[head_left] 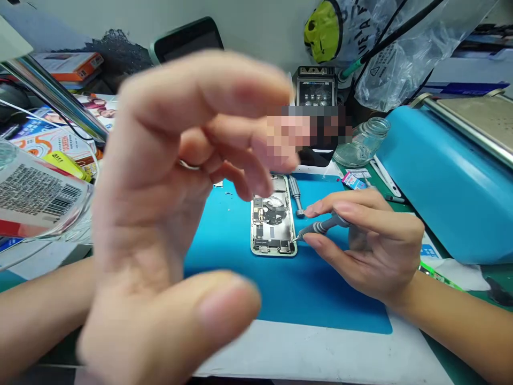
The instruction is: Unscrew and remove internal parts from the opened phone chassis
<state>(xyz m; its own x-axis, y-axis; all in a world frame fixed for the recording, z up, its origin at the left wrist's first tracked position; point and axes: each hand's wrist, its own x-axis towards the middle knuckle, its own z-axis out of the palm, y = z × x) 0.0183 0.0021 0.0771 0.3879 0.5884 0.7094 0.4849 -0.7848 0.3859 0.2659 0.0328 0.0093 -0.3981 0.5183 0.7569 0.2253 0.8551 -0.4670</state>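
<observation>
My left hand [152,214] is raised close to the camera, thumb and fingers curled but well apart, with nothing between them. It hides much of the middle of the view. My right hand [377,240] grips a small grey screwdriver [320,226], pinched between thumb and fingers. The driver's tip points at the lower right corner of an opened smartphone [280,224], whose inner parts are bare; whether it touches cannot be made out. Beside the phone's upper right edge lies a second grey screwdriver [295,193]. Phone and second driver rest on a blue mat [320,299].
A glass jar [360,141] stands behind my right hand, near a bulky blue case [433,176]. At the left are a labelled clear container [44,198] and a metal lamp arm [60,91]. A small device with a screen [316,93] stands at the back.
</observation>
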